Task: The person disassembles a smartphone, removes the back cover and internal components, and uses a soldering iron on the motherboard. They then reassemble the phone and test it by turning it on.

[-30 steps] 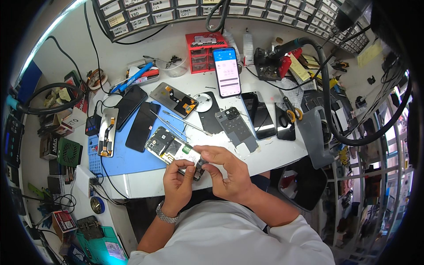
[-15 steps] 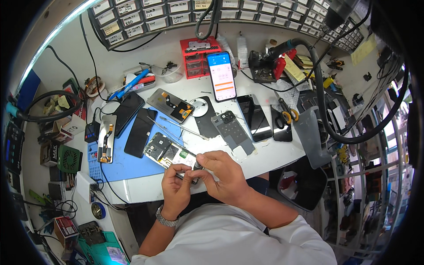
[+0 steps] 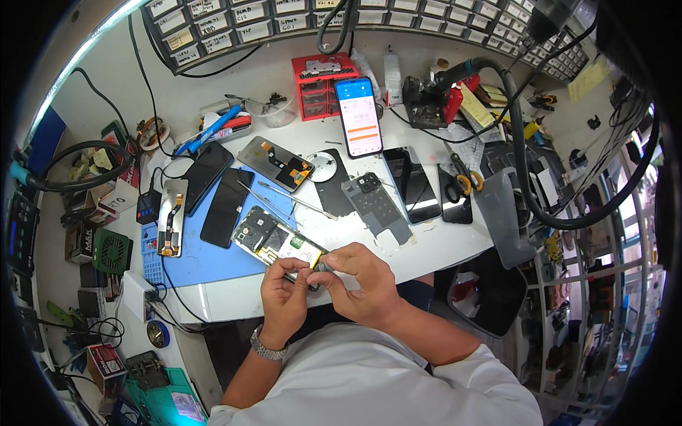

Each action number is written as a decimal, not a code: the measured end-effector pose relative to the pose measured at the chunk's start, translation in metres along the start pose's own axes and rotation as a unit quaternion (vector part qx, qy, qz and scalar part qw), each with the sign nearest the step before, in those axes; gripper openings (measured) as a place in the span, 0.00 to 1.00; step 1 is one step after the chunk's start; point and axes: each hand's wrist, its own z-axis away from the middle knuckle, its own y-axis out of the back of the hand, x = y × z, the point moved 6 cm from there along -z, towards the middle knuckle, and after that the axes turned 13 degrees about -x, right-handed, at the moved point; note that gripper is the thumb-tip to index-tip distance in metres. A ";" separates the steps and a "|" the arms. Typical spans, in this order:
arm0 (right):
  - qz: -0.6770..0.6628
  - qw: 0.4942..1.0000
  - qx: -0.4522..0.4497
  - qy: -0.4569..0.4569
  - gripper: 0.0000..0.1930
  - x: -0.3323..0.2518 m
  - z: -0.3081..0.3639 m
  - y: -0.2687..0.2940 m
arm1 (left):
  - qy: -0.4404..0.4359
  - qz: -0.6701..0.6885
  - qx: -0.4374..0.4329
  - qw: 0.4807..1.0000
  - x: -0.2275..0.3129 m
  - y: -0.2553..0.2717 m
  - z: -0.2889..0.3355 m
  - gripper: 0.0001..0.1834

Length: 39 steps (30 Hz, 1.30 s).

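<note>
An opened smartphone (image 3: pixel 273 240) with its back cover off lies at the table's front edge, its inner parts and battery showing. My left hand (image 3: pixel 285 290) is closed in a pinch over the phone's near end. Whatever sits between its fingertips is hidden. Close beside it, my right hand (image 3: pixel 366 280) grips a small dark grey cylindrical piece (image 3: pixel 324 268) between thumb and fingers. The fingertips of both hands nearly meet at that piece. Beyond the phone lie tweezers (image 3: pixel 266 204) and a slim metal tool (image 3: pixel 302 201).
A detached phone back (image 3: pixel 376 206) and several screens surround the work area on a blue mat (image 3: pixel 186 268). A lit phone (image 3: pixel 359 117) leans by red drawers (image 3: pixel 312 101). Scissors (image 3: pixel 465 177) lie right. A black bin (image 3: pixel 490 302) stands below the table edge.
The grey piece in my right hand has tilted from more upright to nearly flat. More of the phone's yellow-edged near end shows beside my fingers. The whole view has shifted slightly.
</note>
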 end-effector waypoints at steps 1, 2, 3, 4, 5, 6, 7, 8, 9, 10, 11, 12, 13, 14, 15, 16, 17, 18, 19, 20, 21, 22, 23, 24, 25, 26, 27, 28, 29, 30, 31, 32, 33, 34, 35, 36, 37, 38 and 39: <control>0.008 1.000 -0.010 -0.012 0.23 0.000 -0.002 -0.001 | -0.001 0.011 0.000 1.000 0.000 -0.001 0.001 0.07; 0.015 0.999 -0.020 -0.025 0.24 -0.002 -0.007 -0.001 | -0.003 0.021 0.000 1.000 0.003 -0.003 -0.001 0.07; 0.023 0.999 -0.029 -0.037 0.25 -0.003 -0.010 -0.002 | -0.004 0.031 0.000 1.000 0.005 -0.005 -0.002 0.07; -0.015 0.999 -0.026 -0.032 0.25 -0.002 -0.008 -0.003 | 0.000 0.021 0.003 1.000 0.004 -0.004 -0.001 0.07; -0.052 0.998 -0.023 -0.027 0.26 0.000 -0.005 -0.005 | 0.004 0.012 0.005 1.000 0.003 -0.002 -0.001 0.07; -0.089 0.996 -0.020 -0.021 0.26 0.002 -0.002 -0.006 | 0.008 0.002 0.007 1.000 0.002 -0.002 -0.001 0.07; -0.089 0.996 -0.020 -0.013 0.26 0.003 -0.001 -0.007 | 0.008 0.001 0.005 1.000 0.003 -0.002 -0.001 0.07; -0.088 0.996 -0.020 -0.004 0.25 0.004 0.000 -0.008 | 0.008 0.001 0.003 1.000 0.005 -0.002 -0.001 0.07; -0.088 0.996 -0.020 0.004 0.25 0.005 0.001 -0.008 | 0.007 0.000 0.001 1.000 0.006 -0.003 -0.001 0.07; -0.077 0.997 -0.018 0.002 0.26 0.005 0.000 -0.009 | 0.004 0.003 0.002 1.000 0.003 -0.002 0.000 0.07; -0.066 0.998 -0.015 0.001 0.26 0.004 -0.001 -0.010 | 0.000 0.005 0.002 1.000 0.000 0.000 0.000 0.07; -0.054 0.998 -0.011 0.000 0.27 0.004 -0.002 -0.011 | -0.004 0.006 0.002 1.000 -0.002 0.001 -0.001 0.07; -0.070 0.997 -0.007 -0.012 0.28 0.007 0.001 -0.012 | -0.005 0.011 0.004 1.000 -0.002 0.001 0.000 0.07; -0.085 0.996 -0.002 -0.024 0.29 0.012 0.005 -0.014 | -0.006 0.016 0.005 1.000 -0.001 -0.001 -0.001 0.08; -0.099 0.994 0.002 -0.037 0.31 0.015 0.007 -0.014 | -0.007 0.020 0.005 1.000 0.000 -0.002 -0.001 0.08; -0.108 0.994 0.016 -0.032 0.32 0.015 0.007 -0.012 | 0.000 0.014 0.006 1.000 0.000 -0.002 -0.002 0.08; -0.118 0.992 0.028 -0.027 0.34 0.015 0.006 -0.010 | 0.008 0.008 0.010 1.000 0.000 -0.001 -0.001 0.08; -0.129 0.991 0.041 -0.022 0.35 0.015 0.004 -0.007 | 0.016 0.001 0.013 1.000 -0.001 0.000 -0.001 0.08; -0.111 0.993 0.029 0.004 0.38 0.009 0.000 -0.003 | 0.018 0.006 0.013 1.000 0.000 0.000 0.000 0.08; -0.136 0.990 0.046 0.002 0.35 0.010 0.000 -0.003 | 0.021 0.011 0.012 1.000 0.000 0.000 0.000 0.08; -0.161 0.985 0.062 0.000 0.32 0.010 -0.001 -0.004 | 0.023 0.016 0.011 1.000 0.000 0.000 0.000 0.08; -0.185 0.980 0.078 -0.002 0.29 0.011 0.000 -0.004 | 0.022 0.021 0.011 0.999 0.000 0.000 0.000 0.08; -0.179 0.981 0.072 -0.008 0.32 0.012 0.001 -0.005 | 0.020 0.025 0.011 0.999 -0.001 0.000 0.000 0.08; -0.174 0.982 0.066 -0.014 0.35 0.014 0.004 -0.007 | 0.019 0.029 0.011 0.999 -0.002 -0.001 0.000 0.08; -0.168 0.984 0.060 -0.019 0.38 0.016 0.005 -0.009 | 0.009 0.023 0.011 1.000 -0.001 -0.001 -0.001 0.08; -0.171 0.983 0.064 -0.019 0.38 0.016 0.006 -0.009 | 0.000 0.017 0.012 1.000 0.000 -0.002 -0.001 0.09; -0.175 0.982 0.068 -0.018 0.38 0.016 0.006 -0.010 | -0.010 0.011 0.013 1.000 0.001 -0.003 -0.001 0.09; -0.179 0.981 0.072 -0.017 0.37 0.016 0.007 -0.010 | -0.006 0.014 0.010 1.000 0.001 -0.003 -0.001 0.08; -0.179 0.982 0.065 -0.019 0.37 0.016 0.006 -0.010 | -0.003 0.017 0.007 1.000 0.001 -0.002 -0.001 0.08; -0.179 0.982 0.057 -0.020 0.37 0.016 0.006 -0.009 | 0.001 0.020 0.004 1.000 0.001 -0.002 -0.001 0.08; -0.179 0.982 0.049 -0.021 0.37 0.016 0.005 -0.009 | 0.001 0.019 0.004 1.000 0.001 -0.002 -0.001 0.08; -0.182 0.981 0.053 -0.024 0.37 0.016 0.006 -0.009 | 0.002 0.018 0.003 1.000 0.000 -0.002 0.000 0.08; -0.186 0.980 0.058 -0.026 0.37 0.017 0.007 -0.010 | 0.002 0.018 0.001 1.000 0.000 -0.002 -0.001 0.08; -0.190 0.979 0.062 -0.029 0.37 0.018 0.007 -0.010 | 0.001 0.018 0.000 1.000 -0.001 -0.002 -0.001 0.08; -0.187 0.980 0.065 -0.024 0.37 0.018 0.007 -0.010 | 0.001 0.019 -0.002 1.000 -0.001 -0.002 -0.001 0.08; -0.183 0.981 0.068 -0.020 0.37 0.018 0.007 -0.010 | 0.001 0.020 -0.003 1.000 -0.001 -0.002 -0.002 0.08; -0.179 0.981 0.071 -0.016 0.37 0.017 0.007 -0.009 | 0.009 0.019 -0.009 1.000 -0.002 -0.002 -0.003 0.10; -0.178 0.981 0.071 -0.015 0.37 0.017 0.008 -0.009 | 0.018 0.018 -0.013 1.000 -0.004 -0.001 -0.001 0.11; -0.176 0.982 0.071 -0.015 0.37 0.017 0.008 -0.009 | 0.028 0.016 -0.017 0.999 -0.005 0.000 0.001 0.13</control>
